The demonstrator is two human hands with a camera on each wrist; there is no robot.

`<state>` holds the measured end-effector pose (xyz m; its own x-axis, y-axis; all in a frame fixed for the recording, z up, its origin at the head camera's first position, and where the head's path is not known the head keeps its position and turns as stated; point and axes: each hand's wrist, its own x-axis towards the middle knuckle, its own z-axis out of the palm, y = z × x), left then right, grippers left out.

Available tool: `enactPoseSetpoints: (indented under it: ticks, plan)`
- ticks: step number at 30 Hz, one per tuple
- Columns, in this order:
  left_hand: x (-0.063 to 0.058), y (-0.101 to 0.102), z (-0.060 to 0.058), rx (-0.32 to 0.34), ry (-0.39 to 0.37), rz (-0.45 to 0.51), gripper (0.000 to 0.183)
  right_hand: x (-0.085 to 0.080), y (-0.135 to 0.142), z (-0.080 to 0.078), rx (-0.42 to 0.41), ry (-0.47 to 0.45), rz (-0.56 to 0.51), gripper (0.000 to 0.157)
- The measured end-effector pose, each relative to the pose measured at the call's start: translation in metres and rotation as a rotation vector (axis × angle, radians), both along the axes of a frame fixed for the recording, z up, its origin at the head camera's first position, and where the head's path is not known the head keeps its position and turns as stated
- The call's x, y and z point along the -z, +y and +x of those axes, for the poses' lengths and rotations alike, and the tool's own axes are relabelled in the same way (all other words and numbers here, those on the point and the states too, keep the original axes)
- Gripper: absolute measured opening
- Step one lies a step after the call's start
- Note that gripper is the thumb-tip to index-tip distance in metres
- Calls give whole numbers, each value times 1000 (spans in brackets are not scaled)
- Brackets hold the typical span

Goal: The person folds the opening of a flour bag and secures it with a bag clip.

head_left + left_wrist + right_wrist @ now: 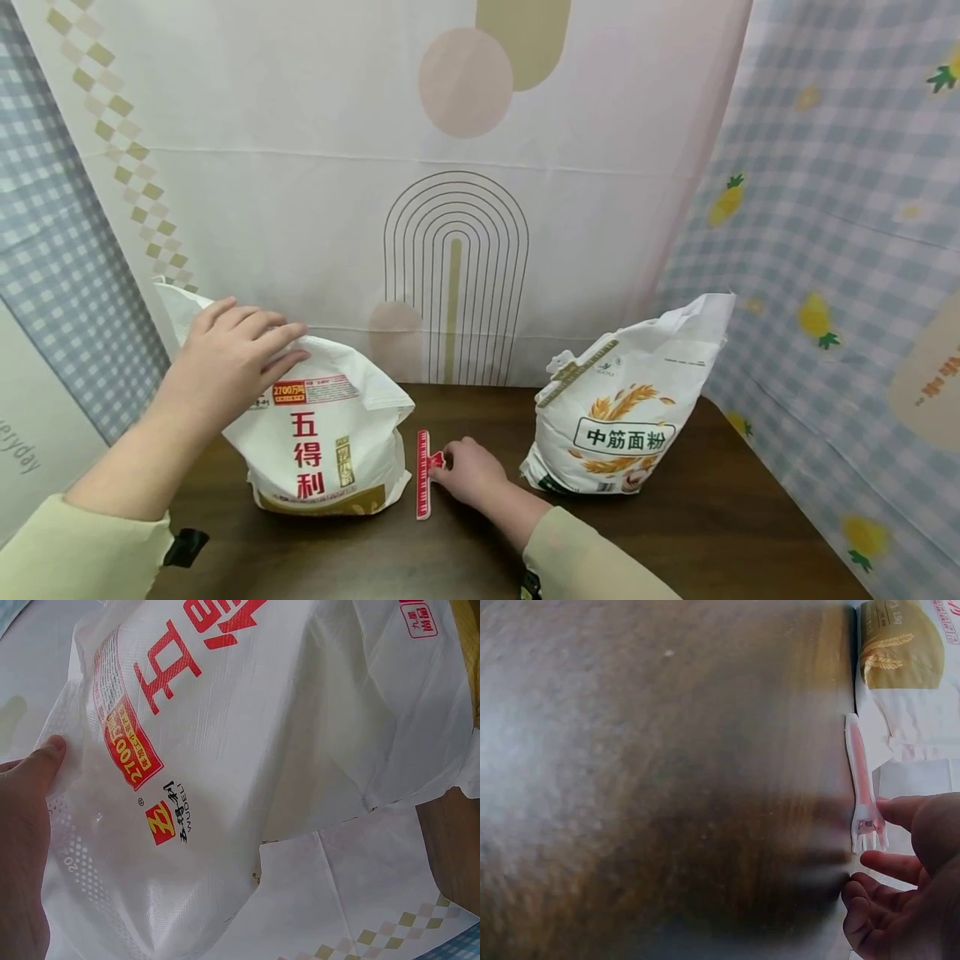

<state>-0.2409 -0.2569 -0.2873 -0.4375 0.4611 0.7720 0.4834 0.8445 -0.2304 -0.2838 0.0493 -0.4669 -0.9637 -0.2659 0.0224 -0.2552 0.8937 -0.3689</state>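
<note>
A white flour bag [307, 417] with red lettering stands on the left, its top loose and creased. My left hand [236, 350] grips its upper edge, and in the left wrist view the thumb [54, 748] presses on the near face while the other fingers are mostly hidden. Just right of this bag, a red and white bag sealing clip [423, 492] lies lengthwise on the table. My right hand [472, 471] pinches the clip's short handle; in the right wrist view the thumb and index finger are on either side of it.
A second white flour bag [637, 433] leans at the right, with a gold clip [577, 372] across its upper left corner. Both bags stand on a dark wooden table [360, 558]. Behind hangs a patterned cloth [300, 225], and a checked cloth [847, 250] borders the right.
</note>
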Motion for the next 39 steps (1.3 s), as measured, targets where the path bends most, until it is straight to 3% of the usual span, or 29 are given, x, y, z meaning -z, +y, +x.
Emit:
enactPoseSetpoints:
  ticks: [13,21,31,39]
  plan:
    - [-3,0,-1,-7,-1,-7,41,-5,-1,-3,46,35,-14,28]
    - [-3,-2,-1,-3,7,-8,32,-9,-2,-5,23,24,-6,26]
    - [-1,-2,-1,-10,-2,-11,33,-13,-5,-8,75,-55,-34,39]
    - [0,-2,1,-15,-5,-9,34,-11,-7,-11,114,-129,-62,29]
